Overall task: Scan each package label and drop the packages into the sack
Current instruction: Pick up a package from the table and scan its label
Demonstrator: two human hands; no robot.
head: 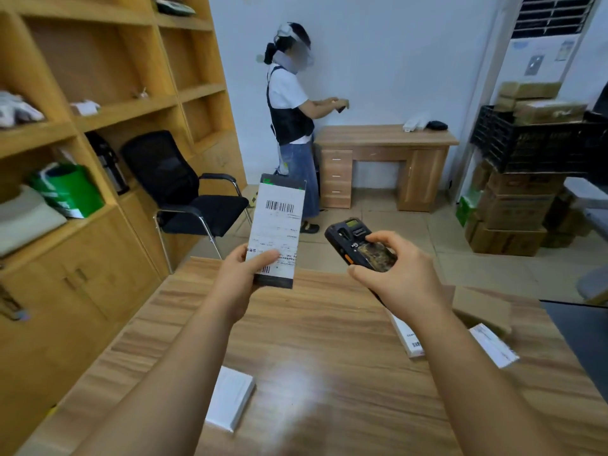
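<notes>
My left hand (241,274) grips the lower end of a flat dark package (278,225), held upright above the far edge of the wooden table (312,357); its white label with barcodes faces me. To the right of it, my right hand (399,271) holds a black handheld scanner (357,241), thumb on top, its head tilted toward the package. More packages lie on the table: a white box (232,398) near my left forearm, a white box (406,334) partly under my right arm, and a white one (493,345) beside a brown carton (482,307). No sack is in view.
A wooden shelf unit (98,110) fills the left, with a black office chair (184,192) beside it. Another person (291,126) stands at a small desk (385,159) by the far wall. A black crate (533,143) sits on stacked cartons (513,212) at the right.
</notes>
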